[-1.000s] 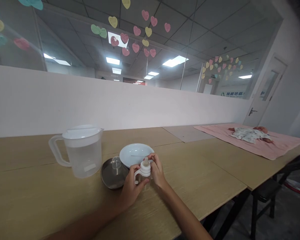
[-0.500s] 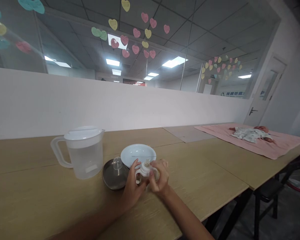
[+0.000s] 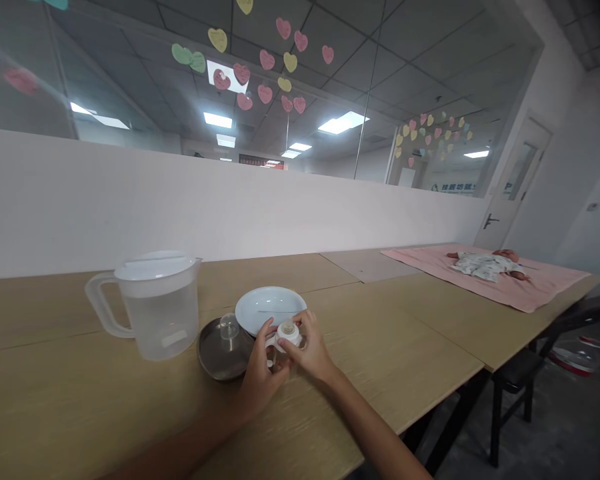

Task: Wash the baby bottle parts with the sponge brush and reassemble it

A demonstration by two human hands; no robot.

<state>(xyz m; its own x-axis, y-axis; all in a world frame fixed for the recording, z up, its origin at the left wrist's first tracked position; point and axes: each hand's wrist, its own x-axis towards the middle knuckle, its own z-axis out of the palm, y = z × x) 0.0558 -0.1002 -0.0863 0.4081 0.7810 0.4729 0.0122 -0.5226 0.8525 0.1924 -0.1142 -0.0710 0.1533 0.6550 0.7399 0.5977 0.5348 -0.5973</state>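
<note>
Between my hands is a small baby bottle (image 3: 289, 331) with a white collar, a clear teat and white side handles. My left hand (image 3: 263, 367) is closed around the bottle's left side and handle. The fingers and thumb of my right hand (image 3: 311, 347) close on the white collar from the right. Much of the bottle's body is hidden by my fingers. Just behind it sits a pale blue-white bowl (image 3: 267, 301) with a thin line, perhaps a stick, across it. To the left, a clear cap (image 3: 229, 327) stands in a dark metal tray (image 3: 220, 363).
A lidded clear pitcher (image 3: 160, 313) stands on the wooden table (image 3: 405, 333) at left. A baby doll (image 3: 485, 265) in a patterned outfit lies on a pink cloth (image 3: 520, 293) at right. A black chair (image 3: 517, 373) is beside the table; a white wall and glass rise behind.
My right hand has shifted from the bottle's side up around the collar. The teat now points more toward me. The view has turned slightly right.
</note>
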